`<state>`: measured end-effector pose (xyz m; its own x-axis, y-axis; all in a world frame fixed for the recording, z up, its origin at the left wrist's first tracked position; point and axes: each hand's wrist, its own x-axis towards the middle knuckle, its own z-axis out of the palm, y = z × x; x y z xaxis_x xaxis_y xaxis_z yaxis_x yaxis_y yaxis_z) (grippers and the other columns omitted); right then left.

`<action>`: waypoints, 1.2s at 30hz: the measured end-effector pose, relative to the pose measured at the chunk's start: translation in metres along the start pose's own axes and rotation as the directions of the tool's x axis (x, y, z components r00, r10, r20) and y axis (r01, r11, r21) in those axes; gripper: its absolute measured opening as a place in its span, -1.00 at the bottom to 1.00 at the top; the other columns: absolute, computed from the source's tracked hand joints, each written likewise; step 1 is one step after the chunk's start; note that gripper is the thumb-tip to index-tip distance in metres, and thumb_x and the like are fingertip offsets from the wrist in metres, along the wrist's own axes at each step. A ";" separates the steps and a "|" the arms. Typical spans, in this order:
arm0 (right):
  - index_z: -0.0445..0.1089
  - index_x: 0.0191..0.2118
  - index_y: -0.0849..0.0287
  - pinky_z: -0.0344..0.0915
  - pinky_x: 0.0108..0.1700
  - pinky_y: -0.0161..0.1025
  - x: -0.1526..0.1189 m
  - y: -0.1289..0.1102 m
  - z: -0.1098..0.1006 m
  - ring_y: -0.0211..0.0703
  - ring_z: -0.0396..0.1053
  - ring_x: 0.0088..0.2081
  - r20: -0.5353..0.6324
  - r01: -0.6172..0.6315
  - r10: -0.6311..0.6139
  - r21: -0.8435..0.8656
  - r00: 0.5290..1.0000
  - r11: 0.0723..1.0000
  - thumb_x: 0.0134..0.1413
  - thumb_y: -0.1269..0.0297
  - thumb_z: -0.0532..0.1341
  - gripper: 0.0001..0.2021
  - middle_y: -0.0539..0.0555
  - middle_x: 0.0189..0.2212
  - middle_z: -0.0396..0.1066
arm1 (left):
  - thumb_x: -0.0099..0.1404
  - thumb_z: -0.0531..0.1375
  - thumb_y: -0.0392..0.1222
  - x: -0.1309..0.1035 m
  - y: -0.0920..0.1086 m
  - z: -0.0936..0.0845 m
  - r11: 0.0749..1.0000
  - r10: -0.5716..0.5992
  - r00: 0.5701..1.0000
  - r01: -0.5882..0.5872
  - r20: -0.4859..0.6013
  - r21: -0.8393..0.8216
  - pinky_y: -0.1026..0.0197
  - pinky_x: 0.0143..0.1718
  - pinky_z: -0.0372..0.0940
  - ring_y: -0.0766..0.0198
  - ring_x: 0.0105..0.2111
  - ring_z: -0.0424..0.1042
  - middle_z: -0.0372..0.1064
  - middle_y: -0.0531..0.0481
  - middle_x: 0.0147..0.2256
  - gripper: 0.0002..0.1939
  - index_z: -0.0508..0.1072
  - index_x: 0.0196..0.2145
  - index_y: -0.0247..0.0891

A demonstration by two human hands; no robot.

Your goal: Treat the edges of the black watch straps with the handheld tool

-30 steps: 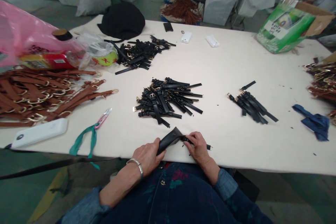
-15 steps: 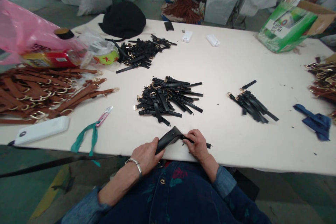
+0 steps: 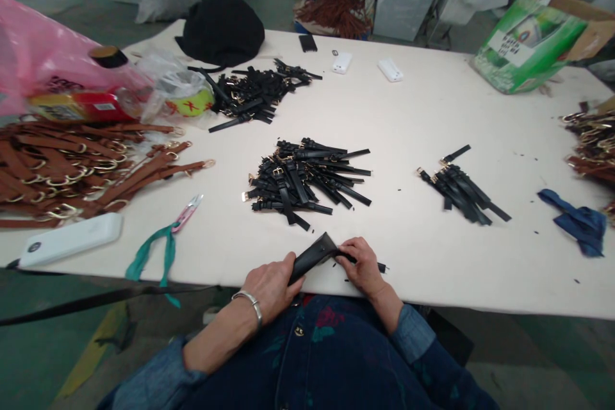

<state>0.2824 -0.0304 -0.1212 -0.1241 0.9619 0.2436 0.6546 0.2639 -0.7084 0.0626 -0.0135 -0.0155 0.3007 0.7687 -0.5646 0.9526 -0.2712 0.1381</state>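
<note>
A wide black leather piece (image 3: 312, 259) is gripped in my left hand (image 3: 273, 284), its far end raised over the table's front edge. My right hand (image 3: 364, 267) pinches a narrow black strap (image 3: 346, 256) right beside that end; the strap's tip shows past the fingers on the right. Just beyond my hands lies a pile of black buckled straps (image 3: 307, 179). A smaller bunch of black straps (image 3: 464, 195) rests to the right, and another black pile (image 3: 259, 93) is farther back.
Brown straps with metal rings (image 3: 72, 163), a white power bank (image 3: 72, 240) and pink snips (image 3: 187, 213) with green cloth lie left. Behind are a black cap (image 3: 221, 32) and a green box (image 3: 526, 45). A blue cloth (image 3: 579, 224) is at right on the table (image 3: 432, 115).
The view has shifted slightly. My left hand and the wide black piece have moved a little to the right, nearer my right hand, which stays almost in place.
</note>
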 end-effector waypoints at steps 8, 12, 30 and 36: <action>0.41 -0.25 0.13 0.26 -0.23 -0.19 0.001 -0.002 -0.002 -0.16 0.27 -0.28 -0.005 -0.020 0.020 0.012 1.000 1.000 -0.08 0.30 0.23 -0.81 0.07 -0.37 0.36 | 0.18 -0.11 0.09 0.009 -0.007 -0.009 0.995 -0.097 0.995 0.096 -0.039 -0.014 0.17 -0.40 0.18 0.13 -0.34 0.40 0.41 -0.10 -0.37 -0.62 0.19 -0.18 -0.21; 0.41 -0.24 0.12 0.26 -0.22 -0.17 0.001 -0.002 -0.003 -0.15 0.28 -0.27 -0.010 -0.023 0.023 0.034 1.000 0.999 -0.07 0.27 0.22 -0.80 0.08 -0.36 0.36 | 0.17 -0.10 0.10 0.000 -0.015 -0.009 0.996 -0.089 0.996 0.089 -0.022 -0.016 0.18 -0.41 0.17 0.15 -0.36 0.40 0.40 -0.08 -0.38 -0.63 0.21 -0.19 -0.18; 0.40 -0.21 0.09 0.26 -0.21 -0.15 0.000 0.000 -0.002 -0.13 0.26 -0.26 0.025 -0.005 0.005 0.023 1.000 1.000 -0.03 0.30 0.19 -0.80 0.09 -0.33 0.35 | 0.19 -0.10 0.03 -0.013 -0.011 0.000 0.998 0.056 0.998 -0.057 0.016 0.039 0.15 -0.37 0.20 0.12 -0.33 0.40 0.41 -0.05 -0.34 -0.69 0.20 -0.20 -0.16; 0.41 -0.22 0.11 0.25 -0.21 -0.15 0.000 0.000 -0.001 -0.12 0.26 -0.25 0.014 -0.025 0.024 0.031 1.000 0.999 -0.03 0.32 0.19 -0.81 0.09 -0.33 0.35 | 0.19 -0.11 0.04 -0.005 -0.012 -0.003 0.988 0.121 0.993 -0.121 0.006 0.101 0.16 -0.40 0.20 0.14 -0.36 0.39 0.39 -0.05 -0.33 -0.70 0.20 -0.21 -0.13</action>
<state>0.2826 -0.0302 -0.1204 -0.1185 0.9690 0.2169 0.6337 0.2420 -0.7348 0.0499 -0.0119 -0.0119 0.4137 0.7266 -0.5486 0.8995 -0.4193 0.1229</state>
